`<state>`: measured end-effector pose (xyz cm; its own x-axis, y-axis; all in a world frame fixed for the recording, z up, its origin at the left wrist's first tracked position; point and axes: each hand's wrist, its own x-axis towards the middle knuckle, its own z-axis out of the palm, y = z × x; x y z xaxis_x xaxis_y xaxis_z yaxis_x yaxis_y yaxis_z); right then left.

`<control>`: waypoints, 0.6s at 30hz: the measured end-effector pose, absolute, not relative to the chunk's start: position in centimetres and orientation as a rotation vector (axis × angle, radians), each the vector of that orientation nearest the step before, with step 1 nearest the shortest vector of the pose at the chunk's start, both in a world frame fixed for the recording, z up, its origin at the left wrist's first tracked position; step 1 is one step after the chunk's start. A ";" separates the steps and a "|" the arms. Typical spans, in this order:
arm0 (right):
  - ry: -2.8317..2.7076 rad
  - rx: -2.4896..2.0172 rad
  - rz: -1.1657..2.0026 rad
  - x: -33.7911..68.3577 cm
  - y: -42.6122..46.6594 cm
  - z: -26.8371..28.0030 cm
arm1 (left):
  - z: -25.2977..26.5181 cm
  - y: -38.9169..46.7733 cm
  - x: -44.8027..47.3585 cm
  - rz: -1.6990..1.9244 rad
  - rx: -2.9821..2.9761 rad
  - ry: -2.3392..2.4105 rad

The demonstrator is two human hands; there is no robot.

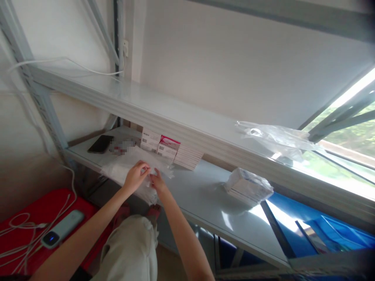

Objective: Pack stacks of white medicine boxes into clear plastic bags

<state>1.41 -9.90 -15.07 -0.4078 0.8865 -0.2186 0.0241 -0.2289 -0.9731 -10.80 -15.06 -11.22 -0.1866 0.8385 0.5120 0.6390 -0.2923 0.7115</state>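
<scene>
My left hand point(136, 178) and my right hand point(158, 182) are close together over the lower shelf, fingers pinched on a clear plastic bag point(120, 170). The thin film spreads around and below them, partly over the shelf's front edge; where one bag ends and another begins I cannot tell. Just behind it stand white printed boxes point(150, 141), one with a pink top point(169, 147), and a stack of white boxes point(187, 156) beside them. Further right, a bundle of white boxes point(247, 185) sits wrapped in clear plastic.
A dark phone point(101, 144) lies at the shelf's left end. Clear plastic bags point(275, 136) lie on the upper shelf point(175, 105). Below left, a power bank point(63, 229) and white cables rest on a red surface point(55, 201). A blue bin point(336, 232) is at lower right.
</scene>
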 end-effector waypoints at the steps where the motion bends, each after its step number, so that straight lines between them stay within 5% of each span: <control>1: -1.337 -1.110 1.705 1.3 -10.0 -15.2 | -10.9 -15.2 -10.6 1.504 1.834 1.717; 12: -1.106 -1.020 1.373 10.5 -8.5 -12.1 | -6.0 -18.1 -10.7 1.673 1.934 1.641; 18: -1.251 -1.079 1.130 17.8 -9.3 -6.5 | -3.3 -20.6 -6.5 1.332 2.451 2.009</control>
<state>17.82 -9.35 -6.50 -0.0058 0.9906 0.1367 -0.0353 0.1364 -0.9900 -6.45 -20.59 -3.34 0.0378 0.7021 0.7111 0.9281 -0.2884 0.2354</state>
